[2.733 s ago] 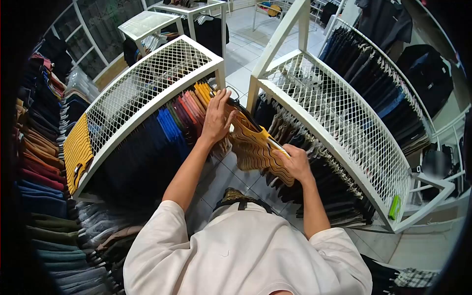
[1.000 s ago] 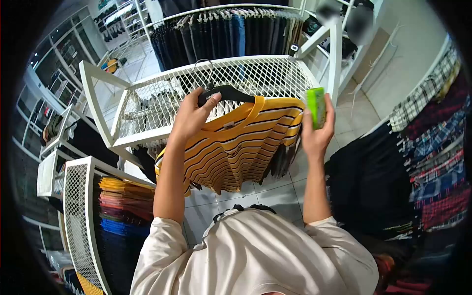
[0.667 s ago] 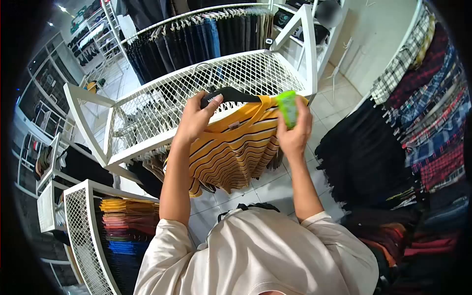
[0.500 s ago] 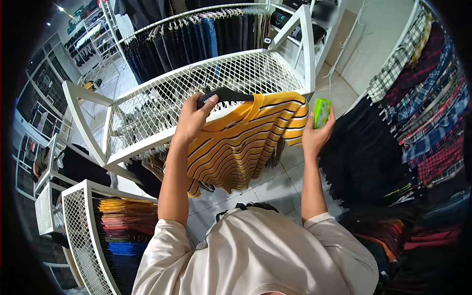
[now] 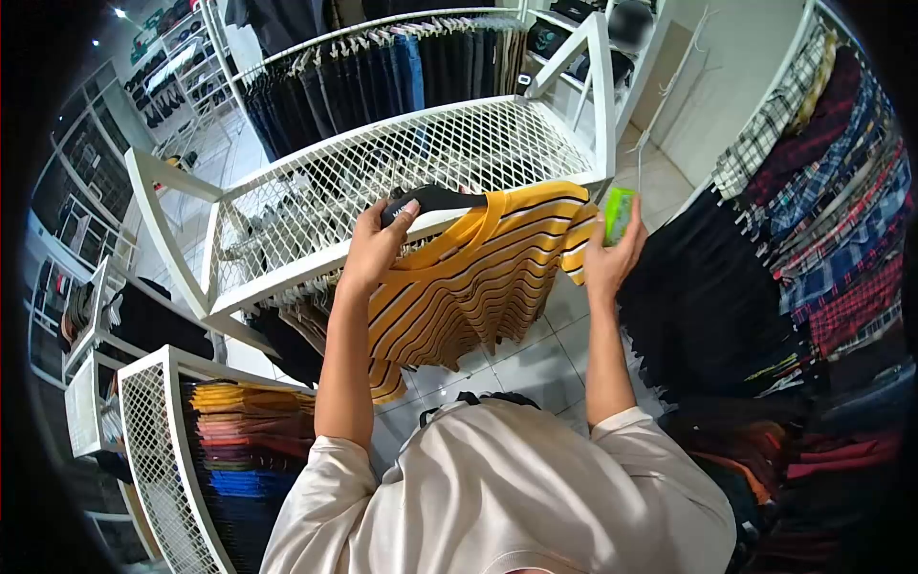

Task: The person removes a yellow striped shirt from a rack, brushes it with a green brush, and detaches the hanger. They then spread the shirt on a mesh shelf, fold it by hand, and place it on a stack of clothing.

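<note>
My left hand [image 5: 379,247] is closed around the left end of a black clothes hanger [image 5: 442,198], thumb on top. A yellow striped shirt [image 5: 478,273] with dark and white stripes hangs from it. Its neck opening sits near the middle of the hanger, leaving the left arm of the hanger bare, while the right arm is hidden inside the shirt. At the shirt's right sleeve, my right hand [image 5: 613,260] grips a small bright green block-shaped object [image 5: 620,216] with a paler patch. Its kind does not show.
Just beyond the shirt stands a white mesh-topped rack [image 5: 373,158] with clothes hung beneath. Hanging trousers [image 5: 382,81] line the back. Plaid shirts [image 5: 827,230] hang at the right. A lower mesh rack [image 5: 158,430] with coloured garments [image 5: 247,421] stands at the lower left.
The shirt has swung a little, its lower left sleeve dropping and its right shoulder shifting slightly left. My right hand has moved slightly left with the green object. Both holds are the same.
</note>
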Tool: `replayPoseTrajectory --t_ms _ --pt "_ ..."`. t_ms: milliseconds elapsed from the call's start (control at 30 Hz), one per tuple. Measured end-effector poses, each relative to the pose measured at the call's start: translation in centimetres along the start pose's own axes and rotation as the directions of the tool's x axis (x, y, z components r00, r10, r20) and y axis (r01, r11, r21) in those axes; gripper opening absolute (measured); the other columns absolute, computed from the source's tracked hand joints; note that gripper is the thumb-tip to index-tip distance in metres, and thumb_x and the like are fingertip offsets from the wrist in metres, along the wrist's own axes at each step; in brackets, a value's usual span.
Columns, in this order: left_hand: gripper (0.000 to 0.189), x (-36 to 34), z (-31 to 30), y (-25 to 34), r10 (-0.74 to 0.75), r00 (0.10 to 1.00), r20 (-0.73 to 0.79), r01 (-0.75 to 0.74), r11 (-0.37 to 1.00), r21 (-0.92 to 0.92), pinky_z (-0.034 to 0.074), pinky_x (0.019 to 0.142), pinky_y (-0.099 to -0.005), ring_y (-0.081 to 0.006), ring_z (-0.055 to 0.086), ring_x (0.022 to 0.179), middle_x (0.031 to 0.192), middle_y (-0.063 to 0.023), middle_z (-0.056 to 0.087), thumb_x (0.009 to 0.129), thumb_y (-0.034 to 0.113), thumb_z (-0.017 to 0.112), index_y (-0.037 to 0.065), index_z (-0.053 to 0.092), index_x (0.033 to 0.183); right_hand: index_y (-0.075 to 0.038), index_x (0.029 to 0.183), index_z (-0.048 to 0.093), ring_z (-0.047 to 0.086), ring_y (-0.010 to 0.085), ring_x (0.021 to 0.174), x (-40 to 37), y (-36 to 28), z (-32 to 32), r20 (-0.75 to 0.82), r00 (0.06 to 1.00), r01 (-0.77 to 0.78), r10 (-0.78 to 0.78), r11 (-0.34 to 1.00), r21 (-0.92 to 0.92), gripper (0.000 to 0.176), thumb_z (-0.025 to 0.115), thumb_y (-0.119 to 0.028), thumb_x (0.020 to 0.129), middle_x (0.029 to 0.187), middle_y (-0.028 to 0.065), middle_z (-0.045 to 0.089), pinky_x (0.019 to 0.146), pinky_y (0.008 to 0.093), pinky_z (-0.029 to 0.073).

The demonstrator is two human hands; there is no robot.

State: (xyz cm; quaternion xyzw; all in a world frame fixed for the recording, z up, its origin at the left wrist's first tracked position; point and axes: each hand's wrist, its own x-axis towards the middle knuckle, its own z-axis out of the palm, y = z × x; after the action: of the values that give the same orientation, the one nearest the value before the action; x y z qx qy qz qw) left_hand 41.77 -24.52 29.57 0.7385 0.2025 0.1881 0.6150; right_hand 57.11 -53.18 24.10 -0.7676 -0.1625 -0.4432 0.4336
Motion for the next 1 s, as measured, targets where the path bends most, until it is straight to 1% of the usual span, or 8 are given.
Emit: replayPoseTrajectory --t_ms 133,233,300,500,733,833,900,1000 --pt "0.046 -0.1 -0.4 -0.2 0.014 1.0 -0.015 -0.014 1.0 0.012 0.037 0.055 -0.0272 -0.0079 0.046 0.06 0.069 0.0 0.054 0.097 0.039 0.07 -0.005 0.065 0.106 -0.001 0.147 0.047 0.053 0.0395 0.118 -1.2 -4.0 0.0 0.057 0.986 0.149 -0.158 0.979 0.141 0.064 0.073 -0.011 0.09 0.127 0.0211 0.057 0.099 0.0487 0.045" --pt "0.043 -0.2 -0.3 0.3 0.03 0.999 0.021 -0.031 0.998 0.048 0.035 0.053 -0.0272 -0.0076 0.045 0.059 0.069 0.0009 0.053 0.097 0.039 0.07 -0.003 0.064 0.102 -0.011 0.148 0.052 0.055 0.0355 0.121 -3.2 -7.0 1.6 0.166 0.933 0.259 -0.319 0.917 0.304 0.063 0.076 -0.017 0.089 0.132 0.0177 0.054 0.1 0.0476 0.047" --pt "0.041 -0.7 -0.1 0.6 -0.023 1.0 -0.005 0.023 1.0 0.009 0.034 0.052 -0.0272 -0.0073 0.043 0.058 0.068 0.0015 0.052 0.097 0.04 0.069 0.0 0.063 0.098 -0.01 0.148 0.051 0.055 0.0353 0.12 -3.2 -6.6 2.4 0.238 0.889 0.357 -0.392 0.917 0.175 0.064 0.076 -0.018 0.089 0.132 0.0174 0.053 0.1 0.0469 0.048" --pt "0.039 -0.3 -1.8 -1.6 0.013 0.999 -0.039 -0.012 0.999 0.038 0.035 0.053 -0.0283 -0.0081 0.042 0.059 0.069 0.0018 0.051 0.098 0.039 0.069 0.001 0.062 0.093 -0.005 0.149 0.046 0.052 0.038 0.119 -1.2 -1.5 2.5 0.079 0.993 -0.097 0.092 0.993 0.071 0.063 0.071 -0.011 0.092 0.125 0.0218 0.058 0.101 0.0462 0.045" --pt "0.038 -0.9 -1.1 -0.8 -0.001 1.0 -0.018 0.002 0.998 0.063 0.037 0.058 -0.0275 -0.0084 0.047 0.065 0.072 0.0 0.055 0.098 0.037 0.069 0.0 0.063 0.094 -0.007 0.148 0.048 0.057 0.0369 0.118 -4.0 -7.0 3.1 0.217 0.892 0.333 -0.397 0.901 0.278 0.063 0.073 -0.016 0.091 0.128 0.0202 0.059 0.102 0.0458 0.046" --pt "0.04 -0.9 -1.8 -1.4 -0.019 1.0 -0.015 0.02 0.999 0.028 0.038 0.058 -0.0278 -0.0087 0.048 0.066 0.073 -0.0007 0.057 0.097 0.038 0.07 -0.002 0.063 0.097 -0.005 0.148 0.047 0.056 0.0384 0.117 -2.9 -4.3 3.8 0.178 0.949 0.228 -0.258 0.958 0.172 0.062 0.072 -0.014 0.091 0.124 0.0196 0.059 0.1 0.0464 0.046" --pt "0.047 -0.7 -2.3 -2.2 0.004 0.996 -0.092 -0.002 1.0 0.024 0.039 0.058 -0.0288 -0.0099 0.048 0.066 0.075 -0.0016 0.056 0.097 0.04 0.07 -0.005 0.063 0.105 -0.002 0.147 0.046 0.054 0.0404 0.114 -1.9 -1.2 3.8 0.121 0.99 -0.086 0.075 0.992 0.09 0.062 0.071 -0.01 0.091 0.123 0.0217 0.058 0.097 0.0492 0.045" --pt "0.046 -0.8 -2.3 -2.4 0.012 0.992 -0.124 -0.007 0.999 0.044 0.038 0.058 -0.0284 -0.0096 0.047 0.067 0.074 -0.0012 0.055 0.097 0.041 0.07 -0.005 0.063 0.103 -0.001 0.147 0.046 0.055 0.0395 0.115 -2.1 -2.5 2.9 0.077 0.992 0.088 -0.101 0.984 0.157 0.063 0.072 -0.011 0.091 0.123 0.0221 0.058 0.098 0.0488 0.045"
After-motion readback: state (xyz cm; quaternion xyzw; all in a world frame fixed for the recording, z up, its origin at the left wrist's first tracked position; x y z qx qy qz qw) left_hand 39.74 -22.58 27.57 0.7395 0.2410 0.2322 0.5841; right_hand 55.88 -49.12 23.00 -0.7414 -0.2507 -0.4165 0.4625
